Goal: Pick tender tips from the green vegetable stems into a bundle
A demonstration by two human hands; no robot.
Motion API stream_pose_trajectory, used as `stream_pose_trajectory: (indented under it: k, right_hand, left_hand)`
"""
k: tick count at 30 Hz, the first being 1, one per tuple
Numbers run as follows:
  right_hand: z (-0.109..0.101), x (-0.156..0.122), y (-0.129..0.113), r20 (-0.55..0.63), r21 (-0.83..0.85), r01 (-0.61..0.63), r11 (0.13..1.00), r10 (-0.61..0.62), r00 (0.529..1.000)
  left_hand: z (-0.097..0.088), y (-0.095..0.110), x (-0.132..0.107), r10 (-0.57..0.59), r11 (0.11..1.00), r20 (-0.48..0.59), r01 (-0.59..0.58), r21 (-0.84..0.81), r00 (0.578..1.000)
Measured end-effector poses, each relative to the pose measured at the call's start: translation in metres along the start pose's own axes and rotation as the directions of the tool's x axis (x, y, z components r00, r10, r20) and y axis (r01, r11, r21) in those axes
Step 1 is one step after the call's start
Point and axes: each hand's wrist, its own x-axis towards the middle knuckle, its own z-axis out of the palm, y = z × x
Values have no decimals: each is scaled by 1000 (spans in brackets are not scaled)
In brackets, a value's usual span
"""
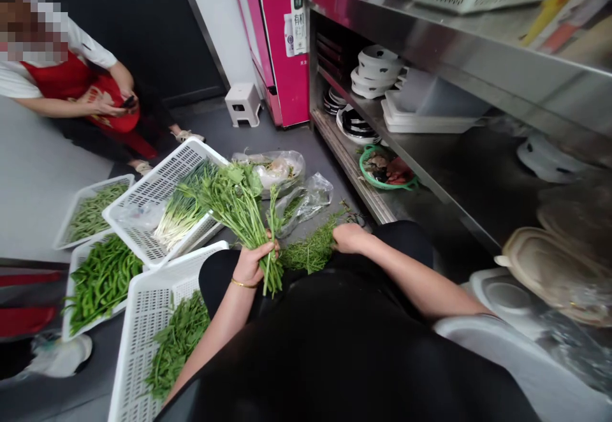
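Observation:
My left hand [251, 264], with a bangle on its wrist, is closed round the stems of a bunch of leafy greens [236, 215]; the leaves point up and away from me and the cut ends stick out below my fist. My right hand [351, 238] is curled at the right edge of a pile of thin green stems [310, 248] between my knees. Its fingertips are hidden, so what it holds does not show. To the left, a white basket [127, 339] contains loose leafy greens [179, 339]. A clear plastic bag [313, 196] lies just beyond the pile.
More baskets at left hold scallions [179, 211], green peppers [105, 278] and green beans [98, 208]. A person [90, 84] in a red apron sits beyond them. On my right runs a steel shelf [430, 173] with dishes and a green colander [387, 167]. A white stool [242, 103] stands ahead.

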Motion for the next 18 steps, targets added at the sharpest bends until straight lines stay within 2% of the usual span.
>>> stream_pose_trajectory:
  k: [2, 3, 4, 5, 6, 7, 8, 9, 10, 14, 16, 18]
  right_hand:
    - [-6, -5, -24, -92, -24, 140, 990, -142, 986]
    - [-11, -4, -36, -155, -58, 262, 963, -268, 951]
    - [-17, -2, -46, -203, -116, 400, 909, -416, 886]
    - [-23, 2, -54, -217, -188, 530, 827, -561, 799]
    - [-27, 7, -59, -185, -255, 634, 730, -681, 709]
    - [-29, 12, -62, -121, -301, 703, 644, -757, 642]
    - [-29, 17, -63, -53, -330, 743, 582, -798, 601]
    - [-28, 21, -62, -2, -348, 759, 550, -810, 586]
    - [-26, 24, -61, 28, -356, 759, 546, -805, 592]
    - [-16, 24, -54, 20, -343, 708, 617, -749, 662]
    - [-13, 20, -55, 8, -264, 708, 656, -732, 681]
    - [-12, 16, -57, -46, -63, 688, 723, -691, 722]
  left_hand:
    - [5, 1, 0, 46, 993, -68, -39, 108, 997]
    - [8, 2, -1, 62, 987, -75, -51, 150, 995]
    - [11, 2, -1, 69, 982, -69, -56, 179, 995]
    - [14, 3, -3, 67, 979, -54, -56, 194, 996]
    - [16, 4, -4, 58, 979, -33, -51, 198, 998]
    - [17, 4, -5, 43, 981, -14, -39, 192, 999]
    - [18, 4, -7, 20, 984, 0, -20, 178, 1000]
    - [17, 4, -8, -8, 987, 11, 6, 160, 1000]
    - [15, 3, -9, -40, 990, 21, 36, 138, 999]
    - [5, 0, -10, -122, 992, 57, 120, 47, 991]
    - [1, -1, -10, -138, 990, 56, 135, 46, 989]
    - [0, -1, -10, -147, 987, 42, 144, 72, 988]
